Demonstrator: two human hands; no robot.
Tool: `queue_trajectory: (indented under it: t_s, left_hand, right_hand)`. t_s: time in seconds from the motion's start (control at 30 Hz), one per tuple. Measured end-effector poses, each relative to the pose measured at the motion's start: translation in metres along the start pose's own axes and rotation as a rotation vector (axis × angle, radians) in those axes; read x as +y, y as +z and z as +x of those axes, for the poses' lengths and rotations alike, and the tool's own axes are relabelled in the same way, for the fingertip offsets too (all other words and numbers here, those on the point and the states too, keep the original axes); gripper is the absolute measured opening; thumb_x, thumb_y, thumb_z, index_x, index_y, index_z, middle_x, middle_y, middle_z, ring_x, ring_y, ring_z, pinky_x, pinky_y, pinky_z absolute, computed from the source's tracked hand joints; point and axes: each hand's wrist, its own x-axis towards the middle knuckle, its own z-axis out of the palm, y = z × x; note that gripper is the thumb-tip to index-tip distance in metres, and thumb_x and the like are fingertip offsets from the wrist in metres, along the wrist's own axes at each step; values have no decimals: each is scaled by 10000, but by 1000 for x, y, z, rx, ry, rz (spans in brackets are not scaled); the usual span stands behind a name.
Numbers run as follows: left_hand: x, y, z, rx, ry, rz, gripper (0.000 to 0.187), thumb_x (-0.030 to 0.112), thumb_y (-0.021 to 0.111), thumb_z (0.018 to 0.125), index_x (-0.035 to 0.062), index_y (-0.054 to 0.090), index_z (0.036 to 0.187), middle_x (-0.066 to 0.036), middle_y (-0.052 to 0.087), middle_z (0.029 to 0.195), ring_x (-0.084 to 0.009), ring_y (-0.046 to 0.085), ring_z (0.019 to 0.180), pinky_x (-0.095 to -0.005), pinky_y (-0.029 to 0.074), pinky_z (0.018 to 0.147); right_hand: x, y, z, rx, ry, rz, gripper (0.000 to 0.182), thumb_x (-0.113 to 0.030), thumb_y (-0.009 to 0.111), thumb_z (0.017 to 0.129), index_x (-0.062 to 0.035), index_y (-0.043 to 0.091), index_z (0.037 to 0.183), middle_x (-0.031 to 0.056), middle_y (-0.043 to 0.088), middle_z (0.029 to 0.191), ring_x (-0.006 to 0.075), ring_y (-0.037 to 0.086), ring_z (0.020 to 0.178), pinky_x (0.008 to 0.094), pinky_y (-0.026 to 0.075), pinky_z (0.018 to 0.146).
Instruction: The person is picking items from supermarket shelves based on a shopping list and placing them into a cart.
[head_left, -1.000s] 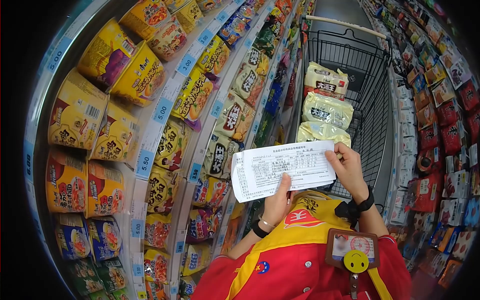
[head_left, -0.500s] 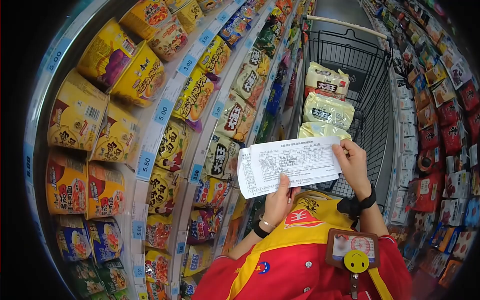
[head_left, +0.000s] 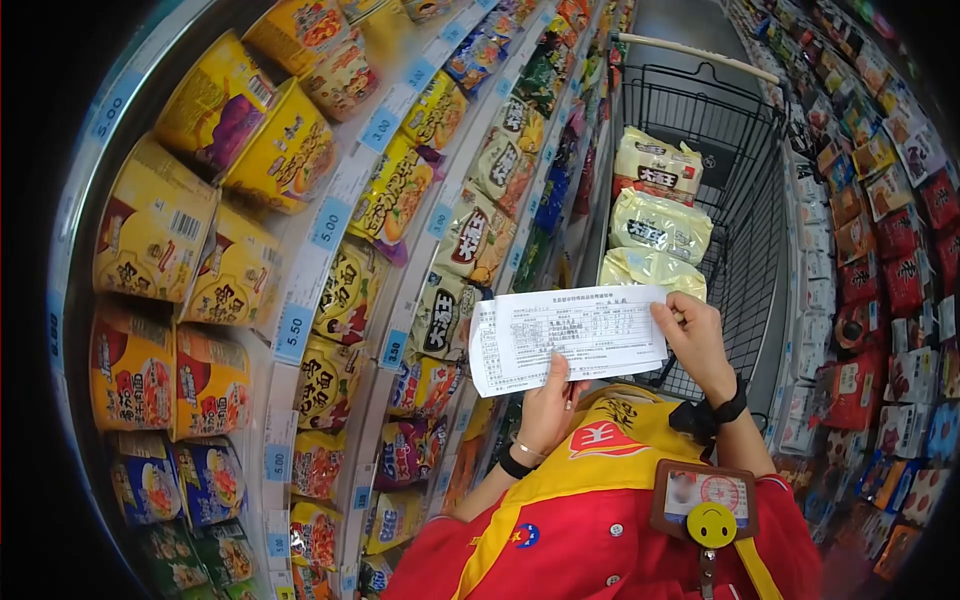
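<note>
A white printed form (head_left: 600, 345) with handwriting on it is held level in front of my chest, with another sheet edge showing behind it. My left hand (head_left: 548, 405) grips its lower edge, thumb on top and fingers underneath; a thin, pen-like item shows by those fingers but is too small to name. At the right edge, my right hand (head_left: 697, 338) pinches the form between thumb and fingers. Beyond the paper, a black wire shopping cart (head_left: 745, 190) holds several pale yellow noodle packs (head_left: 658, 222).
On the left, shelves carry cup noodles (head_left: 150, 220) and bagged noodles (head_left: 475, 235) behind blue price tags (head_left: 327, 228). Packaged snacks (head_left: 855, 385) fill the shelving on the right. The cart stands in the aisle between them.
The form has shifted slightly left and down, and my right hand has moved left with it. My left hand keeps its hold on the lower edge.
</note>
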Motion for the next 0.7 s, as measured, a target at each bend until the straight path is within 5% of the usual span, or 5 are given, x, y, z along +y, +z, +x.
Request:
queue_trajectory:
  t_s: [0.1,0.23,0.7]
  left_hand:
    - [-8,-25,6,-39,-75,36,340,308,425,915,61,450,1148,-44,550,1023,-111,506,828,-233,408,672]
    - [-9,-29,5,-96,-45,20,302,298,425,917,67,476,1104,-18,563,907,-82,471,695,-181,372,591]
    - [-5,-30,5,-113,-1,39,337,309,388,927,53,448,1137,-32,548,961,-87,470,739,-198,384,611]
  right_hand:
    - [3,5,0,-58,-5,14,226,-179,592,798,17,532,705,122,517,585,191,493,495,281,393,476]
    - [10,11,1,-68,25,15,252,-167,588,802,13,476,666,101,458,539,167,392,455,286,344,448]
    - [2,17,8,-16,-87,30,201,-147,570,818,15,508,716,105,481,543,164,444,464,259,367,460]
